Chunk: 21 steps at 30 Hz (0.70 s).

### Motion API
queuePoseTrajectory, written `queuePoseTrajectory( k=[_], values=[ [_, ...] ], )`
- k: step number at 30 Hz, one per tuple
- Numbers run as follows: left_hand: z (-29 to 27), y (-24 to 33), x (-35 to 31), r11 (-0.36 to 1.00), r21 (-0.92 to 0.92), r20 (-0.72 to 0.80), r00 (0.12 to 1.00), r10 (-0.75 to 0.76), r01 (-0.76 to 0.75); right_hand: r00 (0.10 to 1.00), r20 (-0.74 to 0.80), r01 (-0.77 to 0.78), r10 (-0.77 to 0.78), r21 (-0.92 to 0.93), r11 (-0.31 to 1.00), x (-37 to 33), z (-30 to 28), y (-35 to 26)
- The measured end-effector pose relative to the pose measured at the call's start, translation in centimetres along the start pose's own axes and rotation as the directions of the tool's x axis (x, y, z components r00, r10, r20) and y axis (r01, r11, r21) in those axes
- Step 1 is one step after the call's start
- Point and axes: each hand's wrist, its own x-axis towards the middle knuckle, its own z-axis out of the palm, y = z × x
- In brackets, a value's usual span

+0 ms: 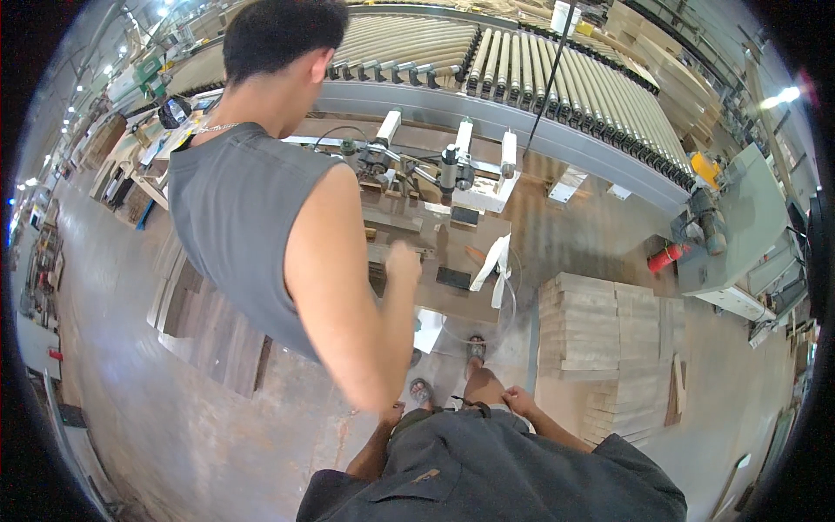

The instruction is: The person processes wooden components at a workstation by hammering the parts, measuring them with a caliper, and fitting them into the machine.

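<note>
My left hand (393,412) hangs low beside the left leg of my dark shorts (435,418), its fingers curled. It is partly hidden behind a co-worker's elbow. Over my bare right thigh, my right hand (519,401) is closed next to the hem of the shorts; whether cloth is in the fingers cannot be made out. Close on my left stands the co-worker in a grey sleeveless top (252,226), bent toward a workbench (470,300) with clamps and cylinders (452,170). The co-worker's hand (403,261) is above the bench, what it holds unclear.
Stacked wooden boards (591,326) lie to the right, more planks (217,326) to the left behind the co-worker. A roller conveyor (557,78) runs across the back. A red fire extinguisher (666,257) stands by a grey-green machine (739,226). White strips (494,264) hang at the bench corner.
</note>
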Motion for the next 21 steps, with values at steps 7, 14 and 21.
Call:
queuePoseTrajectory(
  k=[7,14,21],
  values=[
    [1.0,-5.7,3.2,0.976,-0.219,0.025,1.000,0.012,-0.006,1.000,0.002,0.030,-0.030,0.031,0.999,-0.3,-0.2,-0.4],
    [0.7,-0.3,0.5,0.999,-0.026,0.018,0.999,-0.041,0.041,1.000,-0.001,-0.019,0.019,0.035,0.999,-0.3,-0.3,0.2],
    [0.4,-0.6,0.3,0.999,0.018,-0.016,0.999,-0.041,0.041,0.999,-0.017,-0.043,0.044,0.026,0.999,-0.8,-0.3,-0.5]
  ],
)
